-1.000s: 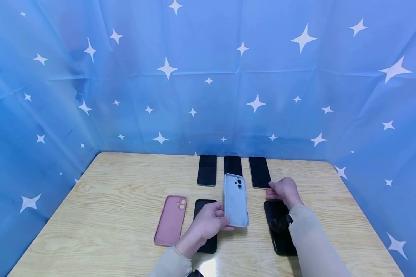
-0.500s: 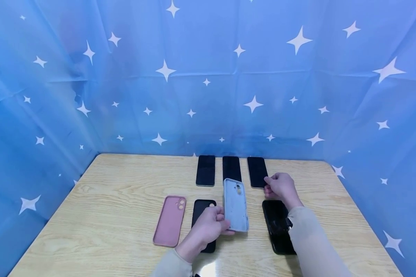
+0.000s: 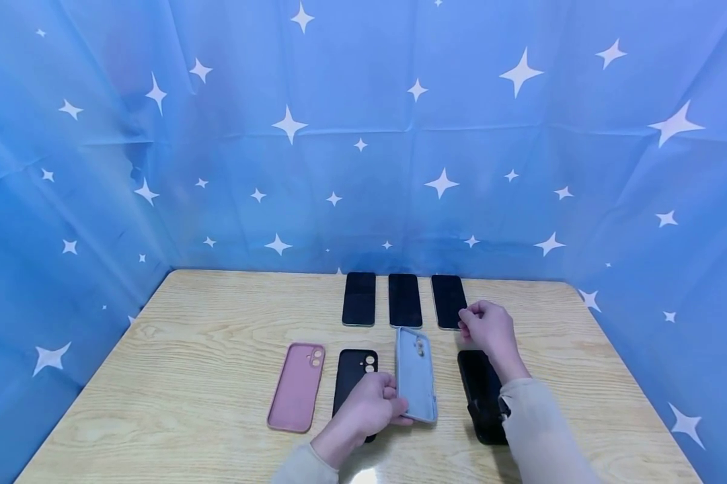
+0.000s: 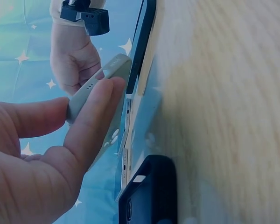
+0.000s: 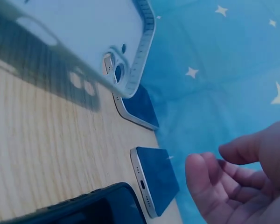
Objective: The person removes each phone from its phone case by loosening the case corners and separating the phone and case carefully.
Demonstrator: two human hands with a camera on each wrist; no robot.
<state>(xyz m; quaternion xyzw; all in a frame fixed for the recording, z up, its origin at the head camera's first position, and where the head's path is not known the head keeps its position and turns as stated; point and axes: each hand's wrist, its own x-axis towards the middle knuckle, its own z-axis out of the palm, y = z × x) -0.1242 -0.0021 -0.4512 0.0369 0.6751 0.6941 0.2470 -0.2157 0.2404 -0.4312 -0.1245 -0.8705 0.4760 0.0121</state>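
My left hand [image 3: 370, 405] pinches a light blue phone case [image 3: 416, 378] by its lower left edge. The case is tilted above the table, its hollow inside and camera cutout showing; in the right wrist view its shadow falls on the wood. My right hand [image 3: 489, 331] has loosely curled fingers and holds nothing. In the head view it overlaps the lower right corner of the rightmost phone [image 3: 448, 300], but the right wrist view shows it apart from that phone [image 5: 156, 179]. A black phone case [image 3: 350, 378] lies partly hidden under my left hand.
Two more phones, one on the left [image 3: 359, 300] and one in the middle [image 3: 405, 301], lie along the table's back edge. A pink case [image 3: 296, 388] lies at the left. Below my right forearm is a glossy black phone-shaped item [image 3: 483, 396]. A starry blue curtain [image 3: 363, 134] surrounds the table.
My left hand has brought the light blue case down and nearer to me, uncovering the middle phone. The right hand has shifted slightly left and up.
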